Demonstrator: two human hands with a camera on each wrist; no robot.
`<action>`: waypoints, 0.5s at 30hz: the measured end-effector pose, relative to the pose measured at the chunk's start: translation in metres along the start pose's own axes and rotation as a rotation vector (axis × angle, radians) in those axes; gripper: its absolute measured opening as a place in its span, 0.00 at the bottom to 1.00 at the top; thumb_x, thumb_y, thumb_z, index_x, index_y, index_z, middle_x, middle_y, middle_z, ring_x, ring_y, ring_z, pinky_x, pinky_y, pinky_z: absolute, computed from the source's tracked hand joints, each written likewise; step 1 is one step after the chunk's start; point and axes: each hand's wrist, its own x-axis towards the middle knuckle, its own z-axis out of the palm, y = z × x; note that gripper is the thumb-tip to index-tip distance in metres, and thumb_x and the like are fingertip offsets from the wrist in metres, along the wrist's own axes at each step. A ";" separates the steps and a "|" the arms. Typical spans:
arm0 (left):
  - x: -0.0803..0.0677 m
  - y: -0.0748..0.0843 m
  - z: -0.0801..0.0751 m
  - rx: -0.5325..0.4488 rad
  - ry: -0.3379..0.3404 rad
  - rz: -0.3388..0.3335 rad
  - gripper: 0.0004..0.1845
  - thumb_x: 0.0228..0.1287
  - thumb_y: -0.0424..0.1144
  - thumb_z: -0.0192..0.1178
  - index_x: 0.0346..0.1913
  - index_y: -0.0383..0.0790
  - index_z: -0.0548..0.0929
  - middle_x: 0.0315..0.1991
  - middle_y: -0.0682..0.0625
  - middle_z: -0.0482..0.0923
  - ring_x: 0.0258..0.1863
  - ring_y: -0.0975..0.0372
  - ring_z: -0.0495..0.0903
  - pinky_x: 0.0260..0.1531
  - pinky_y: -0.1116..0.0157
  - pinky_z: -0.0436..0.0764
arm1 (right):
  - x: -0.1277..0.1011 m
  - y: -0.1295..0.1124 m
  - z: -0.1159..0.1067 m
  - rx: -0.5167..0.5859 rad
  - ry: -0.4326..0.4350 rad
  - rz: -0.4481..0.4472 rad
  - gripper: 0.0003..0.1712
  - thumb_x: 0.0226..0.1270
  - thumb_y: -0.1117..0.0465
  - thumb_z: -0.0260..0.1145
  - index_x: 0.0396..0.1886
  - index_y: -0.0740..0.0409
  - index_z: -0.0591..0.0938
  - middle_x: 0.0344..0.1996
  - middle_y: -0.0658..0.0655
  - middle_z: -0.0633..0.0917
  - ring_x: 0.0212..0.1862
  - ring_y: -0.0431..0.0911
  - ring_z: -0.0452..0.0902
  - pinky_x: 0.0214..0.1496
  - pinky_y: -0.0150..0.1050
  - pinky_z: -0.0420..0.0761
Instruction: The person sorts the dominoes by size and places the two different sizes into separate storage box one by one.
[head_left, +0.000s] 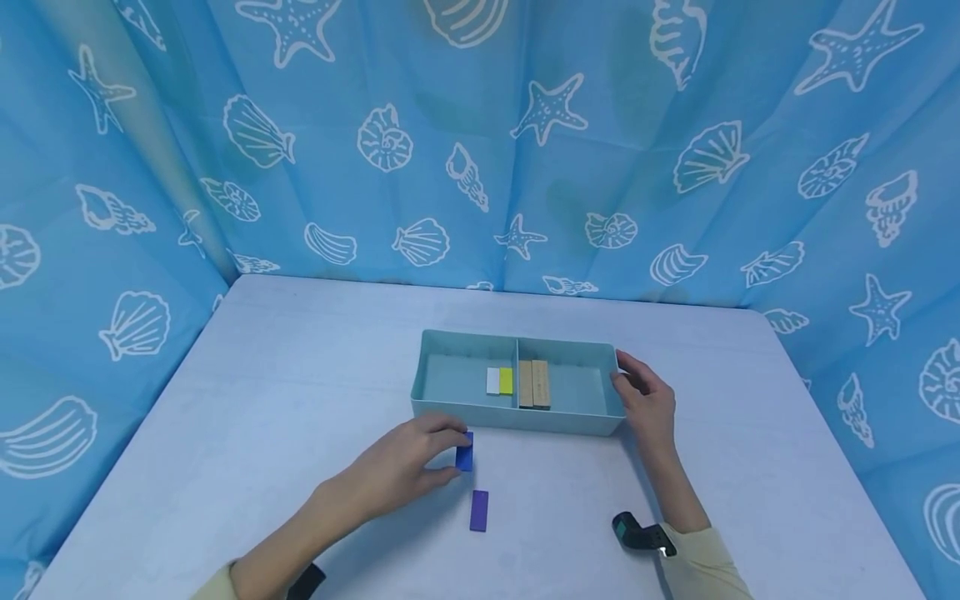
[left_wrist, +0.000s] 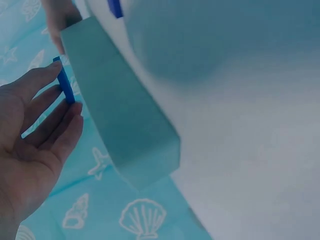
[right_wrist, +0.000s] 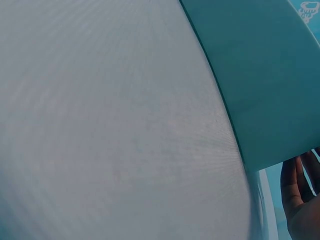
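Observation:
My left hand (head_left: 412, 462) pinches a flat blue block (head_left: 465, 454) between thumb and fingertips, in front of a light teal divided box (head_left: 465, 411). In the left wrist view the same blue block (left_wrist: 65, 82) stands on edge between the fingertips. A purple block (head_left: 479, 511) lies on the table, nearer to me. My right hand (head_left: 648, 400) holds the box's right end, thumb at the rim; in the right wrist view its fingers (right_wrist: 290, 187) lie along the outside of that end.
A white block (head_left: 492, 381) and a yellow block (head_left: 506, 381) stand in the left compartment by the divider. Beyond the divider are two tan wooden blocks (head_left: 535, 383). A white cloth covers the table (head_left: 300, 367); a blue shell-print curtain (head_left: 465, 125) hangs behind.

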 end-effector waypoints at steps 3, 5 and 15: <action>0.009 0.001 -0.006 0.017 0.021 0.005 0.19 0.58 0.35 0.73 0.53 0.39 0.85 0.54 0.48 0.80 0.54 0.59 0.80 0.53 0.63 0.81 | 0.000 0.000 0.000 0.003 -0.004 0.000 0.23 0.73 0.59 0.60 0.66 0.52 0.77 0.63 0.53 0.78 0.63 0.48 0.73 0.66 0.45 0.72; 0.016 0.001 -0.009 0.029 0.035 0.019 0.18 0.58 0.35 0.73 0.52 0.39 0.85 0.54 0.48 0.80 0.55 0.59 0.79 0.53 0.64 0.81 | 0.000 -0.001 0.000 0.009 -0.005 -0.002 0.23 0.73 0.59 0.60 0.66 0.52 0.78 0.63 0.53 0.79 0.63 0.47 0.73 0.66 0.44 0.72; 0.055 -0.012 -0.015 0.037 0.047 -0.006 0.18 0.60 0.34 0.71 0.54 0.37 0.84 0.56 0.47 0.79 0.57 0.58 0.78 0.54 0.64 0.80 | -0.001 -0.001 0.000 0.002 -0.001 -0.004 0.23 0.73 0.59 0.61 0.66 0.54 0.78 0.62 0.54 0.79 0.61 0.47 0.73 0.64 0.42 0.72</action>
